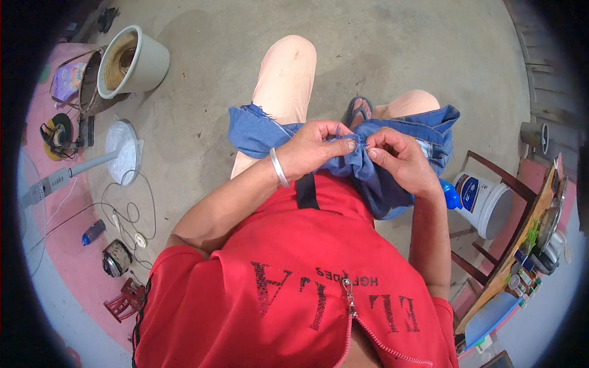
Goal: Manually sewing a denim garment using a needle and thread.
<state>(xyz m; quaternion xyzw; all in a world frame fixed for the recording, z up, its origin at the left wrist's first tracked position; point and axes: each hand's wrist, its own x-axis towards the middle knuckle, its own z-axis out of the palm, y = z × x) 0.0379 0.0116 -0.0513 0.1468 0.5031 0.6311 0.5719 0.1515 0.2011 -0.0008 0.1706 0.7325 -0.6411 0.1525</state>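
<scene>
Across my lap lies a piece of blue denim cloth (392,189), bunched up, with frayed edges on its left part. My left hand (314,146), with a silver bangle on its wrist, pinches the gathered denim between thumb and fingers. Close beside it, my right hand (402,161) also pinches the bunched cloth near its frayed threads. The fingertips of the two hands are only a little apart. Whether a needle or a loose thread is between them is too small to tell.
A pale bucket (161,64) with a straw hat in it stands far left. Nearer are a standing fan (86,164) and looped cables (153,202). On the right are a white paint bucket (485,202) and a wooden table (521,251) crowded with dishes. A sandaled foot (361,111) rests ahead.
</scene>
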